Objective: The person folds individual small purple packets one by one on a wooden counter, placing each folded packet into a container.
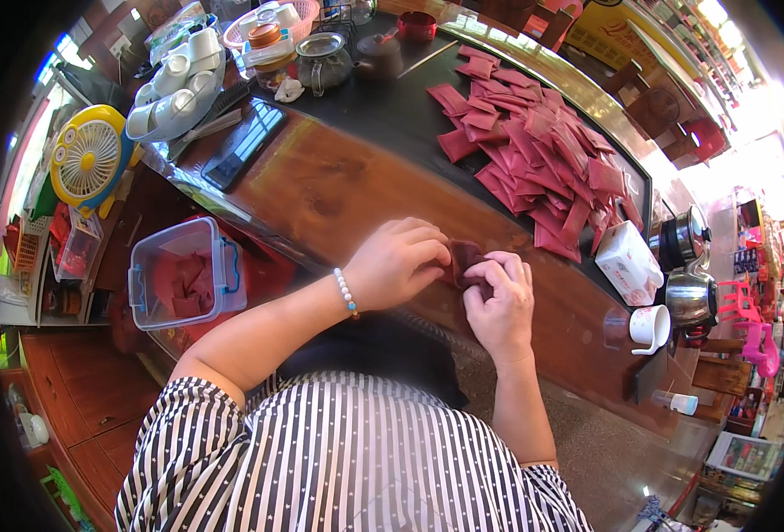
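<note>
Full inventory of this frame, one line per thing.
small dark red packet: one, held between both hands.
pile of dark red packets: many, on dark tray, far right.
clear plastic box with blue latches: one, red packets inside, left of table.
black phone: one, table, far left.
yellow desk fan: one, far left.
white cups: several, on tray, top left.
white mug: one, right.
metal kettles: two, right edge.
white carton: one, by the pile.
wooden table: one, brown.
left hand: beaded bracelet.
right hand: bare.

A yellow desk fan (pixel 86 158), white cups (pixel 175 84) and steel kettles (pixel 686 270) stand around.
</note>
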The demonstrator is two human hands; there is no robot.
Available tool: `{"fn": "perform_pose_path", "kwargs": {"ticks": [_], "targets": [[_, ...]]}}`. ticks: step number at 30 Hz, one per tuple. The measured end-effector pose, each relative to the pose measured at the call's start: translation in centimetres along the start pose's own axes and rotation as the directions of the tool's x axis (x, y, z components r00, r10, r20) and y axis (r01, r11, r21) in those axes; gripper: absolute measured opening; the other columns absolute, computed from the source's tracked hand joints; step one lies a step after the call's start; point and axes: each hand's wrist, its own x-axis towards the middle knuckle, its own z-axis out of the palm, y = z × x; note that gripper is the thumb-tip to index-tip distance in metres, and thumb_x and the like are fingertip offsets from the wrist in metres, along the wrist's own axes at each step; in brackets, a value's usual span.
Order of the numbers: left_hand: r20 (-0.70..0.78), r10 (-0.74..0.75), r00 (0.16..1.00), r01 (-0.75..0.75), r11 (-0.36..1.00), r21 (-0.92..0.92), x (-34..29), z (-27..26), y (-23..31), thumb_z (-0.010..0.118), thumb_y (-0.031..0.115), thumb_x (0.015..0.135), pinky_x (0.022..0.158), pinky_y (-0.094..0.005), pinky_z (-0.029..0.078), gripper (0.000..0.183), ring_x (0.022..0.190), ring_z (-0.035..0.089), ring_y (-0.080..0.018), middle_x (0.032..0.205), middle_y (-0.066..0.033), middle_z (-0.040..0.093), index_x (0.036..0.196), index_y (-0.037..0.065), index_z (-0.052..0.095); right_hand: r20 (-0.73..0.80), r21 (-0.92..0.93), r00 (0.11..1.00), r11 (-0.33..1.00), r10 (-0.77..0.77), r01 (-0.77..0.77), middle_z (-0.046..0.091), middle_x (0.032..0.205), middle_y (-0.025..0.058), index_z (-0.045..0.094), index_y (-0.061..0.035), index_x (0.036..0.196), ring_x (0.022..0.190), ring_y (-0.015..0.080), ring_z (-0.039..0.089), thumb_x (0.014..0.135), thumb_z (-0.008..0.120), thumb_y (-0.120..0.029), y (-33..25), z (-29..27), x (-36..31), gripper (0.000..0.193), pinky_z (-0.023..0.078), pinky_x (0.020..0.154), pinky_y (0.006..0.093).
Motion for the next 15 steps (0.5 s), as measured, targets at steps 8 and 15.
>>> {"fn": "perform_pose_path", "kwargs": {"ticks": [8, 15], "targets": [[0.072, -0.064, 0.995, 0.053, 0.989, 0.137, 0.0, -0.7, 1.7, 0.082, 0.022, 0.080, 0.092, -0.0405, 0.049, 0.021, 0.099, 0.064, -0.0268, 0.103, -0.0051, 0.069, 0.097, 0.014, 0.073, -0.158, 0.087, 0.980, 0.991, 0.118, -0.105, 0.068, 0.110, 0.0136, 0.075, -0.0107, 0.093, 0.101, 0.0336, 0.062, 0.076, 0.070, 0.001, 2.9, -1.7, -2.3, 0.021, 0.052, 0.089, 0.0426], [0.164, 0.083, 0.983, -0.106, 0.986, 0.132, 2.1, 0.8, 3.6, 0.077, 0.016, 0.078, 0.089, -0.0416, 0.048, 0.024, 0.103, 0.061, -0.0284, 0.108, -0.0048, 0.068, 0.102, 0.015, 0.075, -0.172, 0.069, 0.977, 0.991, 0.124, -0.114, 0.068, 0.110, 0.0150, 0.075, -0.0095, 0.094, 0.101, 0.0341, 0.063, 0.077, 0.070, -0.001, 2.8, -1.8, -2.4, 0.020, 0.053, 0.090, 0.0427]]}}
